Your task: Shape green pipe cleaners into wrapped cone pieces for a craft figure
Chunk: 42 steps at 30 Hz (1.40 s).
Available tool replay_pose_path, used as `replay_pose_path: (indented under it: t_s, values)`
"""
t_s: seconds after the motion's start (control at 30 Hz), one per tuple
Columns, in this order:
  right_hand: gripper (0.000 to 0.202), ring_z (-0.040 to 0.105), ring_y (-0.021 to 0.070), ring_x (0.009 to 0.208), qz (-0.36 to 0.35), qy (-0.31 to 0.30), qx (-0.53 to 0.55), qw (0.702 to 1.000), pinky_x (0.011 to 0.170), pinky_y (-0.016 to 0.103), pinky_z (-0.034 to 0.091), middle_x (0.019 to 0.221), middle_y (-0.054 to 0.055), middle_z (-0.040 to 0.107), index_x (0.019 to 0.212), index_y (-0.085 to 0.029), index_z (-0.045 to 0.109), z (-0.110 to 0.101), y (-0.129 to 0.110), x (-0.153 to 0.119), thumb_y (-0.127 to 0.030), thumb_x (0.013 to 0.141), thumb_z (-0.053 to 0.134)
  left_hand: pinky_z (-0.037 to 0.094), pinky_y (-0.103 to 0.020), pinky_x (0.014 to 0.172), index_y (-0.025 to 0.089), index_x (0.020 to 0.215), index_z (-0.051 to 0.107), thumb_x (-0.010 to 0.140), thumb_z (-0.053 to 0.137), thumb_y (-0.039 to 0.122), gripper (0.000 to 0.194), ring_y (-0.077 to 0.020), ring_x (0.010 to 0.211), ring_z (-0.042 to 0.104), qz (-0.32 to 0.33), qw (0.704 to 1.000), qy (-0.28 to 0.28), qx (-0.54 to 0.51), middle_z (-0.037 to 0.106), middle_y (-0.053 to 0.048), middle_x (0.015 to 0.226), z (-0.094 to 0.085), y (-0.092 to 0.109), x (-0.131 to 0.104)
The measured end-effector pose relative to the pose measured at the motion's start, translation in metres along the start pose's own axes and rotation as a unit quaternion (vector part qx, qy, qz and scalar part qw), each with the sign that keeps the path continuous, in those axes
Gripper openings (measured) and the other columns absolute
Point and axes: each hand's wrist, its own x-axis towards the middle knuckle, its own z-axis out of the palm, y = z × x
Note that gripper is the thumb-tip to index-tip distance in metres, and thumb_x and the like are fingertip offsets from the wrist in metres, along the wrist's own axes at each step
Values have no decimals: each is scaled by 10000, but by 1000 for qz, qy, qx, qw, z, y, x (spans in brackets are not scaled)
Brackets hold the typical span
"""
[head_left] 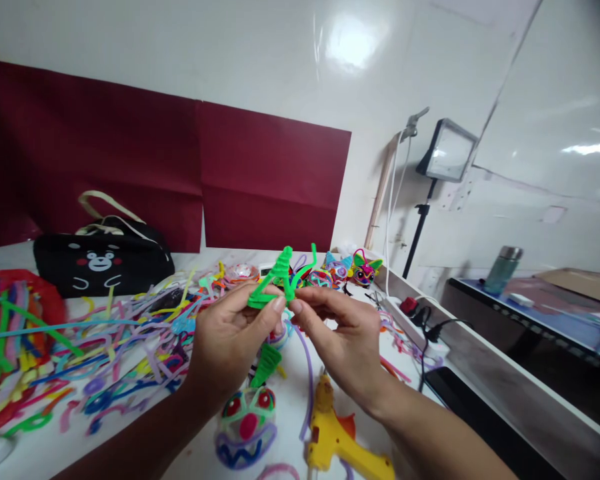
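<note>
A bright green pipe-cleaner piece [281, 272], bent into a triangle with a loose end curling up to the right, is held up at the middle of the view. My left hand [236, 333] pinches its lower left part between thumb and fingers. At its lower right corner, my right hand [341, 333] pinches the piece near the loose end. Below the hands lies a clown-like face [247, 427] with red eyes, a pink nose and a purple mouth. A green ribbed triangle [267, 365] is just above that face.
A yellow glue gun [335, 440] lies at the lower right of the face. Colourful pipe cleaners [130, 353] cover the left side. A black bag [105, 263] stands behind them. A power strip [430, 340] and dark phone [480, 413] are at right.
</note>
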Motion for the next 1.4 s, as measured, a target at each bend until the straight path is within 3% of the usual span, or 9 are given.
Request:
replay_pose_path:
  t_s: [0.3, 0.43, 0.7, 0.87, 1.03, 1.4]
  values:
    - [107, 657, 112, 600, 0, -5, 6, 1000, 571, 224, 542, 742, 33, 733, 874, -145, 721, 0, -3, -1, -155, 786, 661, 461, -167, 552, 224, 763, 674, 796, 617, 195, 72, -80, 561, 567, 91, 992, -27, 86, 604, 38, 712, -7, -8, 2]
    - [96, 635, 95, 577, -11, -8, 8, 1000, 560, 206, 520, 705, 21, 719, 849, -140, 720, 1, -6, -1, -122, 791, 645, 462, -166, 564, 233, 789, 666, 821, 605, 205, 75, -78, 569, 570, 100, 990, -43, 92, 598, 44, 718, -9, -11, 2]
    - [108, 588, 76, 552, -46, -8, 15, 999, 550, 189, 481, 648, -13, 680, 788, -157, 703, 1, -7, -2, -76, 784, 632, 427, -174, 539, 194, 767, 629, 848, 588, 244, 103, -80, 550, 541, 4, 994, -107, 3, 559, 54, 589, -8, -4, 2]
    - [103, 577, 77, 552, -49, 12, 33, 998, 533, 187, 478, 634, -9, 664, 815, -145, 702, 4, -5, -3, -75, 785, 632, 442, -200, 567, 179, 818, 639, 820, 618, 269, 93, -99, 571, 552, -53, 991, -112, -55, 587, 41, 583, -9, -4, 4]
    - [110, 588, 84, 576, -39, 8, 45, 998, 542, 197, 491, 648, -8, 662, 833, -152, 698, 5, -5, -2, -79, 793, 625, 456, -214, 594, 176, 826, 655, 807, 630, 286, 114, -112, 603, 569, -66, 988, -126, -59, 607, 27, 611, -12, -6, 7]
    - [84, 567, 108, 534, -28, 8, 38, 999, 508, 246, 494, 593, -16, 637, 796, -185, 684, 7, -4, -3, -130, 800, 620, 459, -217, 550, 160, 636, 635, 766, 644, 246, 157, -119, 544, 568, -90, 984, -137, -71, 606, 4, 548, -11, 1, 8]
